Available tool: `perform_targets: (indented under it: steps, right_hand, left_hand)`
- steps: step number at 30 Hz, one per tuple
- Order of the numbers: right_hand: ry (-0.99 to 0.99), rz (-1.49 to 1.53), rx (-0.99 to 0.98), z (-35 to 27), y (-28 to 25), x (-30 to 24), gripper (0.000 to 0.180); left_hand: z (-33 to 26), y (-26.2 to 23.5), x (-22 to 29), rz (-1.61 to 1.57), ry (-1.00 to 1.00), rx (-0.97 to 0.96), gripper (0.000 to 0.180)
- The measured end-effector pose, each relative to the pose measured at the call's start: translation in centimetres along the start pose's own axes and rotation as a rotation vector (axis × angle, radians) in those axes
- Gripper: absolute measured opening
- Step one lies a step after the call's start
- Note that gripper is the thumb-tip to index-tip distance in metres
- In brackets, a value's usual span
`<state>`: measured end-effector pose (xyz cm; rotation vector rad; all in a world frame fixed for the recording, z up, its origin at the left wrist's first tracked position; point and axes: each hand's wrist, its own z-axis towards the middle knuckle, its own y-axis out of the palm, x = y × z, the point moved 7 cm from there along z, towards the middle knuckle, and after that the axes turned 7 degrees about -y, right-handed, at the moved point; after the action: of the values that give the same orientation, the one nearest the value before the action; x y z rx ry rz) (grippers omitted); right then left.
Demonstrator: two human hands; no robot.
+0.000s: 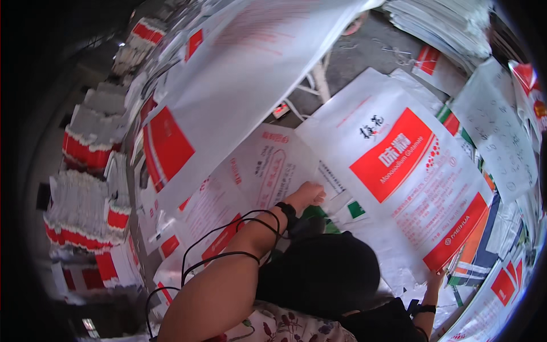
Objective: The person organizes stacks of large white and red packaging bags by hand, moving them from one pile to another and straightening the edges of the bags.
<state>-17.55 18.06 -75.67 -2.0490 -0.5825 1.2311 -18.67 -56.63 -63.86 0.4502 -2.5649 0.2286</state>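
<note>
A flat white sack (393, 171) with red panels and print lies tilted before me, spread over other sacks. My right hand (436, 278) is at its lower right corner, with fingers closed on the edge and partly hidden by it. My left hand (310, 195) is closed, beside the left edge of that sack and above a printed white sack (273, 165). What its fingers hold, if anything, does not show. Black bands circle both wrists, and a black cable (199, 256) loops around the left forearm.
A large white sheet-like sack (245, 62) rises at the upper left. Bundled stacks of red-and-white sacks (85, 199) stand along the left. Another stack (444, 23) is at the upper right. Loose sacks (496, 125) crowd the right, and grey floor (376, 48) shows beyond.
</note>
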Motion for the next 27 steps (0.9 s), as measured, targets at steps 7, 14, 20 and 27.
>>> perform_targets:
  steps: [7, 14, 20, 27]
  right_hand:
    - [0.252, -0.004, -0.183, -5.3, -4.3, -2.5, 0.044]
    - [0.172, 0.155, -0.413, -8.0, -7.8, -12.7, 0.042]
    - [-0.067, 0.106, -0.402, -4.1, -13.2, -22.6, 0.042]
    - [-0.444, -0.077, -0.538, -3.6, -12.0, -39.8, 0.039]
  left_hand:
    - [-10.4, -14.3, -5.7, 0.711, 0.362, 0.425, 0.025]
    - [-16.4, -27.4, -16.8, 0.350, 0.267, 0.817, 0.023]
    - [-14.7, -25.8, -15.5, 0.408, 0.360, 0.848, 0.021]
    - [-5.2, -24.5, -12.4, -0.172, 0.521, 0.493, 0.015]
